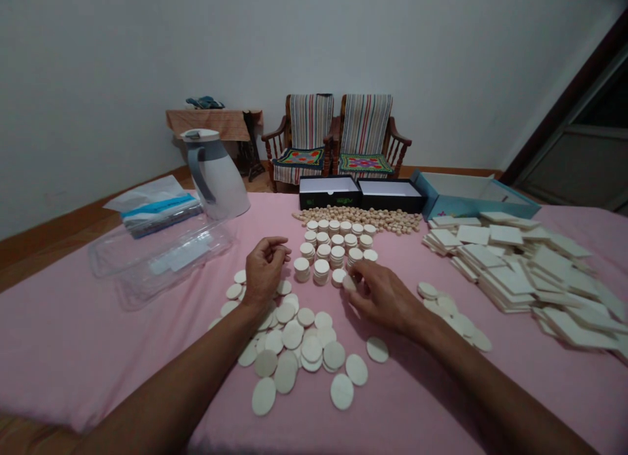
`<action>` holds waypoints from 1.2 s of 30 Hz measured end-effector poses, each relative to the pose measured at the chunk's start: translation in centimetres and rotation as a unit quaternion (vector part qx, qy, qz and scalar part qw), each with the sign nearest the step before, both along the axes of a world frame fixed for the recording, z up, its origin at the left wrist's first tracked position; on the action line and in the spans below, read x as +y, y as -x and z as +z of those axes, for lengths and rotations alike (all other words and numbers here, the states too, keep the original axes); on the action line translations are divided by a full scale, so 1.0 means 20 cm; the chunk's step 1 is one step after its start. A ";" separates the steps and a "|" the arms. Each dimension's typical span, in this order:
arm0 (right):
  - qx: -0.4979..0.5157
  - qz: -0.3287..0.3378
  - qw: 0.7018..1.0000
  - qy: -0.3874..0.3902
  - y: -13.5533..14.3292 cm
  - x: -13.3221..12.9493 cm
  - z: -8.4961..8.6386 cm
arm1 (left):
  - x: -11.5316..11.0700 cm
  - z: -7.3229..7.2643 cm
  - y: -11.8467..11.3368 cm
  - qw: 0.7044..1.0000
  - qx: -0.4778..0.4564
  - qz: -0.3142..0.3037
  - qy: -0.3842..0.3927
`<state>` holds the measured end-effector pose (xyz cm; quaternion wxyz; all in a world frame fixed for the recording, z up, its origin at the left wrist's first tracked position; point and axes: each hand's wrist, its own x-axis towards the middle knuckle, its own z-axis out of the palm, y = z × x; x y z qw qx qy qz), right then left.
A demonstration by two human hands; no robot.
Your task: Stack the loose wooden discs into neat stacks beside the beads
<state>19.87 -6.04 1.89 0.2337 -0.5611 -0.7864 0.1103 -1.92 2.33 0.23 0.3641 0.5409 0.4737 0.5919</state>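
While right hand [383, 298] pinches pale disc [349, 283] beside near row, stacks [321, 269] stand in rough rows at middle of pink cloth [161, 350]. Stacked part well formed, judging by rows; near row looks shorter, heights uneven. Left hand [265, 268] half curled, left of stacks; cannot tell if anything in grip. Unstacked: wide scatter of loose discs [293, 334] near side, smaller heap [461, 324] at right. Beads [363, 218] loose beyond far row; square tiles [495, 272] piled unevenly, far right.

A home: draped armchairs [365, 124] at twelve o'clock, a jug [220, 180] at eleven, a pink tablecloth [186, 350] below.
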 end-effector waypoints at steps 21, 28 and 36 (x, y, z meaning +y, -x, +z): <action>0.073 0.123 0.988 0.052 0.05 -0.05 0.04 | 0.00 0.00 0.00 1.000 0.005 -0.004 -0.003; 0.029 0.211 0.974 0.074 0.12 -0.09 0.04 | 0.00 -0.01 0.00 1.000 0.001 -0.003 -0.004; 0.000 0.209 0.975 0.075 0.14 -0.08 0.00 | 0.00 0.00 0.00 1.000 0.006 -0.004 -0.005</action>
